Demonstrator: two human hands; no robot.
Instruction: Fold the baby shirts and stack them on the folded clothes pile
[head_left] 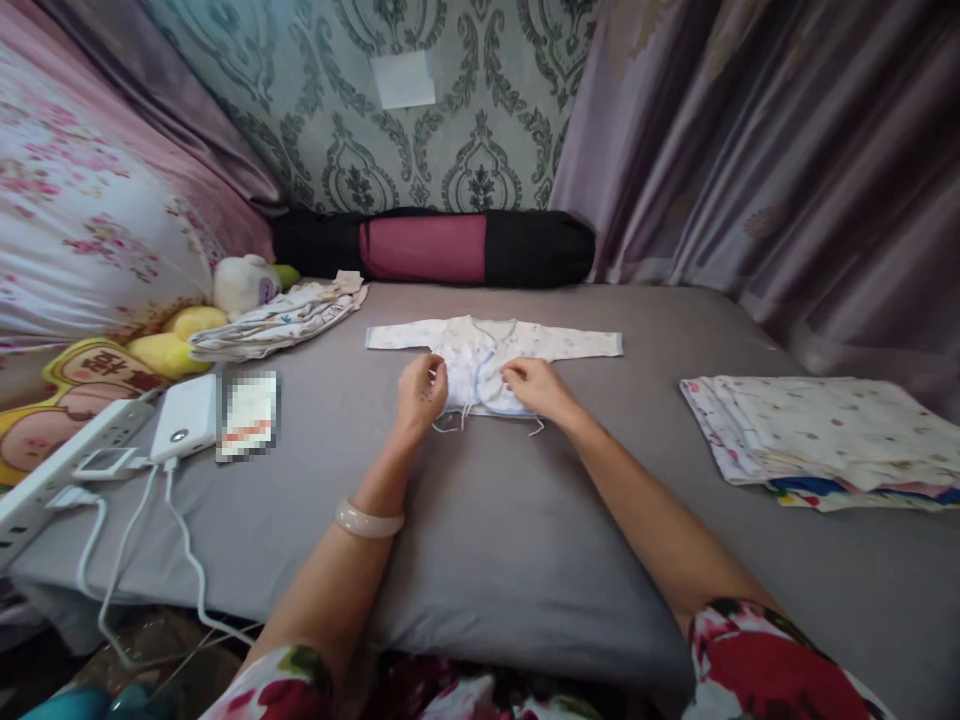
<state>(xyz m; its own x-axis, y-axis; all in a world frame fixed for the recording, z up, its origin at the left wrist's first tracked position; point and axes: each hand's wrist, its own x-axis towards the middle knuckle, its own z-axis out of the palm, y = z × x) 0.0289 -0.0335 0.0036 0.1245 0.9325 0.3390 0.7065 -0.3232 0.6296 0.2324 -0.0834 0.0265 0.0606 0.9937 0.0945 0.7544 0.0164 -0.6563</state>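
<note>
A small white baby shirt (487, 345) with pale blue trim lies flat on the grey bed sheet (480, 520), sleeves spread left and right. My left hand (421, 393) rests on the shirt's lower left front, fingers curled and pinching the cloth near a tie string. My right hand (531, 386) lies on the lower right front, fingers bent and pressing or pinching the fabric. Thin tie strings hang loose below the hem. A pale bangle (369, 520) sits on my left wrist.
A folded stack of printed cloths (817, 435) lies at the right. Crumpled baby clothes (281, 318) and plush toys (187, 335) sit at the left, with a white power bank (186, 417), cables and a power strip (60, 455). A black-and-pink bolster (435, 247) lies against the wall.
</note>
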